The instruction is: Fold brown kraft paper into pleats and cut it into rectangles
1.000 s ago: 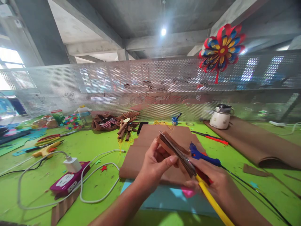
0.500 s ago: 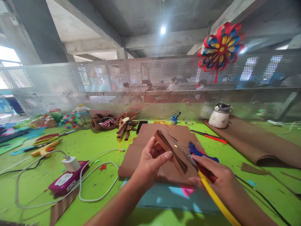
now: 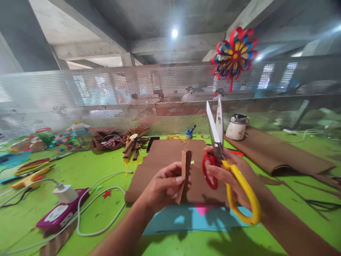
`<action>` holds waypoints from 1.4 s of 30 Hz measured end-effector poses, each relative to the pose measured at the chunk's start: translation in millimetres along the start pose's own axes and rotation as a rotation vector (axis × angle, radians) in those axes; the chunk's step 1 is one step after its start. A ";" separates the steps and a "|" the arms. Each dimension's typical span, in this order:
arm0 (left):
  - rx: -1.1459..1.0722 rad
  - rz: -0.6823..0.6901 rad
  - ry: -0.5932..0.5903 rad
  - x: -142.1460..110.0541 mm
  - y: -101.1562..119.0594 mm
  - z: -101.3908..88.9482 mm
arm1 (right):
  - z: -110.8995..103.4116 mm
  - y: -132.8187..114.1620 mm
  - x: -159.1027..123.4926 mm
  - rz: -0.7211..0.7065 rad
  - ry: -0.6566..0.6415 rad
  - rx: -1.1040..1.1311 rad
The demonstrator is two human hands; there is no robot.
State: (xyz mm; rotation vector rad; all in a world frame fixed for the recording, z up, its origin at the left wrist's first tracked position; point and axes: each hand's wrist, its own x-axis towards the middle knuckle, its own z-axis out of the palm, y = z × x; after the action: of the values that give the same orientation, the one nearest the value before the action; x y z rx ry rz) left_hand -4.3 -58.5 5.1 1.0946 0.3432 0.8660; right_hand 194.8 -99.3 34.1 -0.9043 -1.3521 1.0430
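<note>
In my left hand [image 3: 166,183] a narrow folded strip of brown paper [image 3: 184,174] stands nearly upright, pinched between thumb and fingers. My right hand [image 3: 234,174] grips scissors [image 3: 217,137] with one red and one yellow handle. Their blades point up and are spread apart, to the right of the strip and not touching it. Beneath both hands lies a large brown paper sheet [image 3: 157,160], with light blue paper [image 3: 170,222] and a bit of pink paper [image 3: 202,210] showing at its near edge.
A purple power strip [image 3: 64,213] with a white cable lies at left, near yellow-handled tools [image 3: 32,174]. Brown paper rolls tied in a bundle [image 3: 131,144] sit behind. At right stand a white jug [image 3: 236,128] and folded brown paper [image 3: 277,153]. A perforated metal screen [image 3: 165,92] borders the back.
The scissors have swung from pointing left beside the brown strip to pointing up, with blades apart, away from it. My left hand has turned the strip from slanted to nearly upright. The view has shifted right.
</note>
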 end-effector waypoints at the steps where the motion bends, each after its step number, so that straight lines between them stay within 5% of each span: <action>1: 0.016 -0.022 -0.006 0.9 -1.7 -0.2 | 4.9 -0.7 2.5 -0.020 0.018 0.013; 13: 0.368 -0.041 -0.071 6.4 -9.8 3.3 | 15.4 32.1 10.7 -0.204 0.160 -0.036; 25: 0.340 -0.041 0.105 2.5 -7.0 17.6 | 21.0 33.3 7.0 -0.131 0.083 -0.098; 29: 0.350 0.011 0.173 1.1 2.4 14.6 | 0.7 24.6 8.8 -0.006 0.014 -0.310; 34: 0.373 0.179 0.207 -1.5 9.4 12.8 | -23.3 2.4 2.7 -0.036 -0.217 -0.738; 42: 0.414 0.319 0.161 -2.9 4.8 12.2 | -28.1 -18.6 -11.4 -0.048 -0.354 -1.041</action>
State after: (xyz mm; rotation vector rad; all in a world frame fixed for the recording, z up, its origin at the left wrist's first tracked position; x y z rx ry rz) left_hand -0.5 -67.5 14.3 1.4929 0.5056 1.2045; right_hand 224.6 -113.8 47.0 -1.4525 -2.2687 0.4052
